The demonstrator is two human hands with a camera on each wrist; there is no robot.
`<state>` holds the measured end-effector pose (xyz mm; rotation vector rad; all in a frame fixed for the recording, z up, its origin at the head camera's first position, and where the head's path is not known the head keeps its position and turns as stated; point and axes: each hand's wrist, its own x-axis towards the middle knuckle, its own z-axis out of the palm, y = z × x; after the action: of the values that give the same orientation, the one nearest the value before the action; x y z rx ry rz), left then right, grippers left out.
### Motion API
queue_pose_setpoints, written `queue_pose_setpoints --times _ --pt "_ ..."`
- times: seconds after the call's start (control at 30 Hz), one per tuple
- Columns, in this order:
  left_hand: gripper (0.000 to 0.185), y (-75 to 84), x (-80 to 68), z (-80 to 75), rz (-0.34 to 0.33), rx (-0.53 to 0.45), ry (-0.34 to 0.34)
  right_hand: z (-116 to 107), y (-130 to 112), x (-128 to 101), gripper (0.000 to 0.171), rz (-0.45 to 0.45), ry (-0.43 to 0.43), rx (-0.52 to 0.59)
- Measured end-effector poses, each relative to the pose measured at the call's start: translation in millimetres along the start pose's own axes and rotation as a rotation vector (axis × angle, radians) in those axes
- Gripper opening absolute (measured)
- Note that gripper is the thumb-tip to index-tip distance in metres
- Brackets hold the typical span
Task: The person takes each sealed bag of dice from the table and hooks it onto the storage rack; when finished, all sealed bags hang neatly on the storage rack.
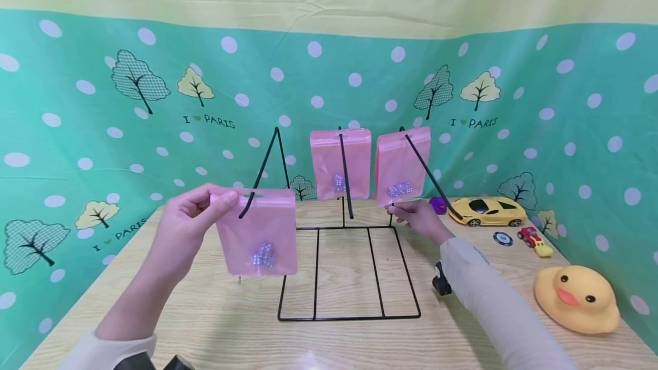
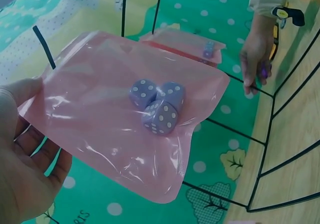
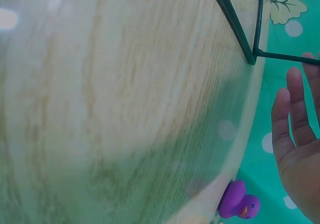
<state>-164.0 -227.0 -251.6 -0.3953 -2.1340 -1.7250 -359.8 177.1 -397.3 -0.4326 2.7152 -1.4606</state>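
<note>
While the left hand (image 1: 187, 210) is pinching the top corner of a pink pouch (image 1: 259, 232) of dice at the left hook (image 1: 257, 183) of the black wire rack (image 1: 349, 270), the right hand (image 1: 418, 217), fingers loosely straight and gripping nothing, is touching the rightmost hanging pouch (image 1: 402, 164) beside a yellow toy car (image 1: 487, 210).
</note>
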Motion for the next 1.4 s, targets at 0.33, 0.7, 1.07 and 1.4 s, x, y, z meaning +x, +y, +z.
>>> queue_pose_setpoints --times 0.33,0.7,1.07,1.4 --pt "0.011 -7.1 14.0 3.7 -0.005 0.035 0.033 0.0 -1.6 -1.1 0.037 -0.002 0.003 0.001" --pt "0.009 -18.1 31.2 10.0 0.009 0.017 0.091 0.4 -3.4 -2.6 0.036 0.000 0.006 0.011" --pt "0.007 -23.6 50.3 14.7 -0.008 0.028 0.139 1.6 -4.0 -2.3 0.038 0.009 0.007 0.017" --pt "0.013 -31.0 67.5 17.3 -0.042 0.032 0.155 2.8 -3.8 -3.2 0.036 0.003 0.005 0.030"
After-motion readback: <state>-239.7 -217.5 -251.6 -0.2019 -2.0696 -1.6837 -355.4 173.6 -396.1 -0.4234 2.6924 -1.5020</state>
